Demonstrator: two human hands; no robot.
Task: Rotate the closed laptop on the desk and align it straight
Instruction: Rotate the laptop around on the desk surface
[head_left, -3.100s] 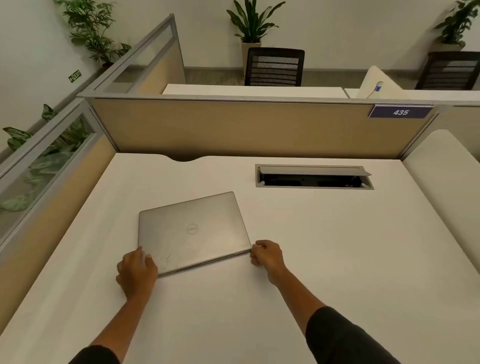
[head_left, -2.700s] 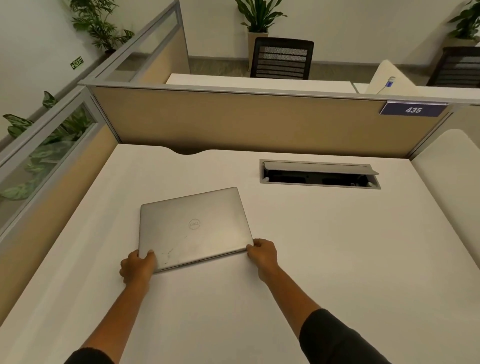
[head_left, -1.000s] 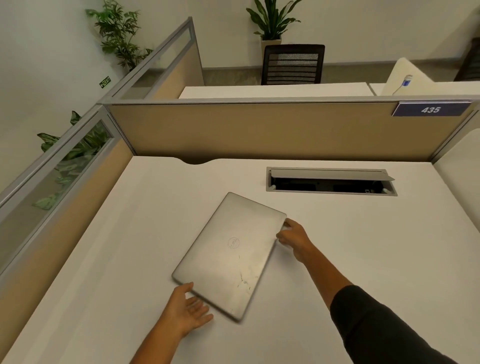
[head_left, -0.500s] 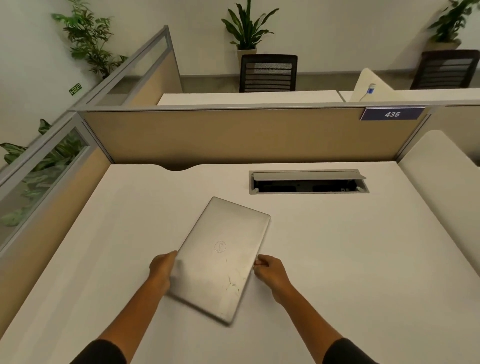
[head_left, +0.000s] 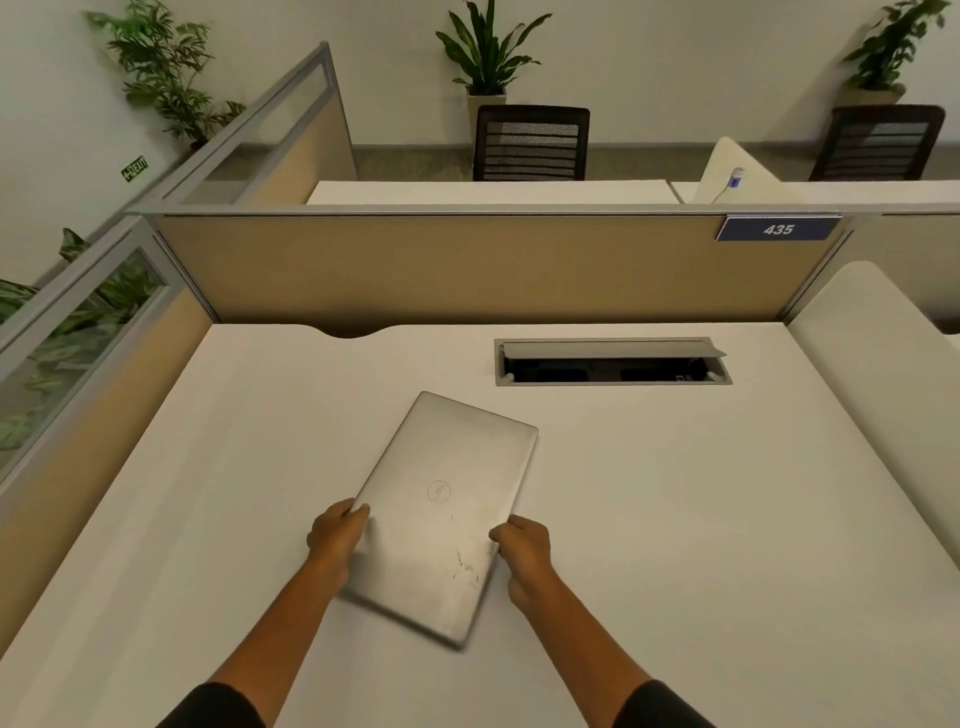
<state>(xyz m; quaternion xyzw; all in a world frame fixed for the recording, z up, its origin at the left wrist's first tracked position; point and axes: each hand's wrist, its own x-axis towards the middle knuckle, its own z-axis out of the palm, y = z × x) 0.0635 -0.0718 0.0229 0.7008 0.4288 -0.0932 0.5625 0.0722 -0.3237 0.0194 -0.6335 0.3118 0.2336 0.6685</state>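
A closed silver laptop (head_left: 447, 509) lies on the white desk (head_left: 701, 519), its long axis running from near me toward the far right, tilted clockwise off straight. My left hand (head_left: 335, 540) grips its left long edge, fingers curled onto the lid. On the right long edge my right hand (head_left: 522, 553) holds with curled fingers. The laptop's near corner points toward me, and its near edge looks blurred.
An open cable tray (head_left: 613, 364) is set into the desk behind the laptop. Tan partitions (head_left: 467, 265) close the desk at the back and left. A second desk surface (head_left: 883, 374) adjoins at the right. Chairs and plants stand beyond.
The laptop went from lying wide across to standing lengthwise and tilted. Since one second ago both hands moved onto its long edges; it has turned only slightly in the last half second.
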